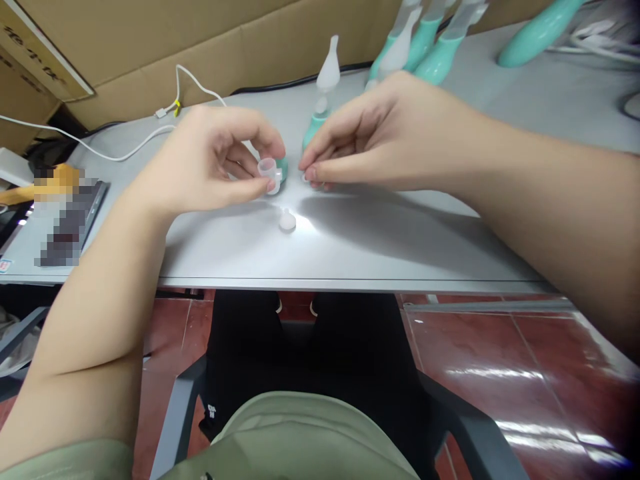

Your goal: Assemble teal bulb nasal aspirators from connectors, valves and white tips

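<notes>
Between the thumb and fingers of my left hand [225, 157] is a small clear plastic cup [269, 175] with a short side spout. A bit of teal shows just behind the cup, mostly hidden. My right hand [360, 143] pinches a tiny clear ring-like part [304, 177] at its fingertips, to the right of the cup. On the table below the hands lies a small white round cap [287, 221]. Behind my right hand stands a teal device with a white pointed tip [329, 67], its lower part covered by the fingers.
Several teal devices [440, 57] with clear tops stand at the back right, and another teal body [537, 33] leans further right. A white cable [120, 158] crosses the back left. A dark flat object [70, 227], partly blurred, lies at the left. Cardboard [200, 40] walls the back edge.
</notes>
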`<move>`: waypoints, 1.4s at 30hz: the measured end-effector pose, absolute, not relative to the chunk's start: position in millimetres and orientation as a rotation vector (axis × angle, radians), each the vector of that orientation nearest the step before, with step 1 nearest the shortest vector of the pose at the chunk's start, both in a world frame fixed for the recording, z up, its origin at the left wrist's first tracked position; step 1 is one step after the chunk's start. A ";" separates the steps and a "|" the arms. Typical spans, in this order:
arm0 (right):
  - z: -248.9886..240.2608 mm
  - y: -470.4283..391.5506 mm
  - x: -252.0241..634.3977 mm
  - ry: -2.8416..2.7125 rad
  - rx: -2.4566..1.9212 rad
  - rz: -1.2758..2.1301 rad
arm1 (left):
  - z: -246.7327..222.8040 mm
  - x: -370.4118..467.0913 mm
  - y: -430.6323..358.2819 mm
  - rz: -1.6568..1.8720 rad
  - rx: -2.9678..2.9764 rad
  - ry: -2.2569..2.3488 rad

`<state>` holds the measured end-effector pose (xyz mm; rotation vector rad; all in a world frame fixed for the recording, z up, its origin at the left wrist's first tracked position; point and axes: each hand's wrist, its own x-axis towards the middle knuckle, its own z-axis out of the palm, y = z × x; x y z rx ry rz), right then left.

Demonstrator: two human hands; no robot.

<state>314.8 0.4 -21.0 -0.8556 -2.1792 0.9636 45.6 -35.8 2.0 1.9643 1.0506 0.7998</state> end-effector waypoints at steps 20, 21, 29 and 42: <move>-24.1 -8.4 298.6 -2.646 -1.037 0.410 | 9.3 36.5 -29.4 0.622 2.515 1.023; -23.7 -7.8 298.3 -2.650 -1.057 0.401 | 9.2 36.3 -29.2 0.672 2.574 0.998; -19.9 -9.8 301.7 -2.640 -1.111 0.351 | 2.9 37.6 -15.4 0.997 2.804 0.502; -25.4 -6.8 304.7 -2.653 -1.080 0.327 | -3.2 44.2 -18.5 0.677 2.701 0.475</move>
